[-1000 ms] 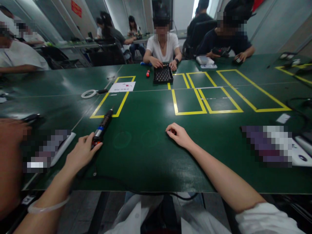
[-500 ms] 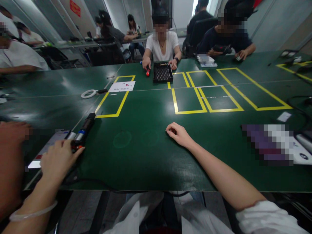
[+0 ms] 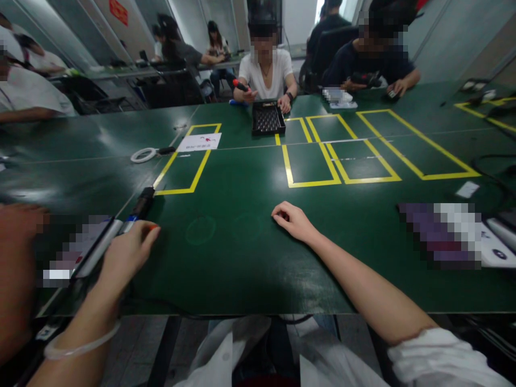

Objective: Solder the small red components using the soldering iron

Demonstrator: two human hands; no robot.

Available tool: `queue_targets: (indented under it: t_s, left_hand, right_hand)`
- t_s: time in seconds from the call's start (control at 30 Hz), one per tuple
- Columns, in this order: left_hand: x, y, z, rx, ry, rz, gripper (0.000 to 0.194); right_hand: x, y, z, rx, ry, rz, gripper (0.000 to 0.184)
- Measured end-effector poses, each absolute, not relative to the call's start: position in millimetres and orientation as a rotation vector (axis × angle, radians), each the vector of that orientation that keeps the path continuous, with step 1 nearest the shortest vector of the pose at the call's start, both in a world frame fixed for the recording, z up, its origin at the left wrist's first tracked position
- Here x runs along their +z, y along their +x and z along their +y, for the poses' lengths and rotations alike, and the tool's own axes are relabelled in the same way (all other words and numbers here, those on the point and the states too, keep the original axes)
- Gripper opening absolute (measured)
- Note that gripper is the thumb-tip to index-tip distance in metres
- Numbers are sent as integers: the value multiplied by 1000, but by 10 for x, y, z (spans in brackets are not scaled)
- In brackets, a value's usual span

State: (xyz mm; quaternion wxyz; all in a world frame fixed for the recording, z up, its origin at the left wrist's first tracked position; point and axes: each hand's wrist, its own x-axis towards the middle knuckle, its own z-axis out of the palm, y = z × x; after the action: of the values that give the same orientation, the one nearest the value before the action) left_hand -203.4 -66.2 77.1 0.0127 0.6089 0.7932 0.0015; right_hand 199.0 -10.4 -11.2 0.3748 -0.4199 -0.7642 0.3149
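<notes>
My left hand (image 3: 131, 244), wearing a pale bracelet at the wrist, is closed over a small thing of which only an orange-red end (image 3: 152, 227) shows between thumb and forefinger. Just beyond it lies a black cylindrical tool (image 3: 144, 201) with a blue band, partly hidden by the hand. A silver rod-like piece (image 3: 99, 252) runs along that hand's left side. My right hand (image 3: 293, 219) rests on the green table (image 3: 229, 279), fingers loosely curled, with a dark hollow and no held thing visible.
Another person's blurred hand (image 3: 22, 226) is at the left edge. Across the table, a person in white holds a red-and-black tool (image 3: 242, 86) by a black tray (image 3: 268, 129). Yellow tape outlines (image 3: 314, 184), a printed card (image 3: 199, 142) and a white cable coil (image 3: 143, 155) lie ahead.
My left hand has lifted and moved right and forward, the orange-red end travelling with it. Across the table, the person raised the red-and-black tool. My right hand stays put.
</notes>
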Motion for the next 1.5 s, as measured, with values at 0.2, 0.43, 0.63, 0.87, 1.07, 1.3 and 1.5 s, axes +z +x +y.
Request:
queue_targets:
  t_s: [0.2, 0.43, 0.63, 0.87, 1.07, 1.3, 1.5]
  left_hand:
    - [589, -940, -338, 459, 1964, 1581, 43]
    - [444, -122, -43, 394, 1938, 1170, 46]
    - [330, -37, -96, 432, 1704, 1013, 59]
    - [302, -63, -124, 544, 1609, 1043, 50]
    - [275, -48, -118, 593, 1540, 1052, 30]
    - [242, -45, -122, 617, 1494, 998, 28]
    - [255, -43, -152, 654, 1468, 980, 30]
  right_hand:
    - [-85, 2004, -119, 830, -1056, -1931, 8]
    - [-57, 1987, -162, 1057, -969, -1816, 22]
    - [-35, 1961, -175, 1135, -898, -1905, 26]
    - [-38, 1955, -186, 1155, -901, -1893, 19]
    - [-54, 1946, -185, 1118, -928, -1848, 19]
    - [-59, 1938, -185, 1131, -924, -1851, 23]
    - [-69, 1948, -170, 1145, -989, -1755, 21]
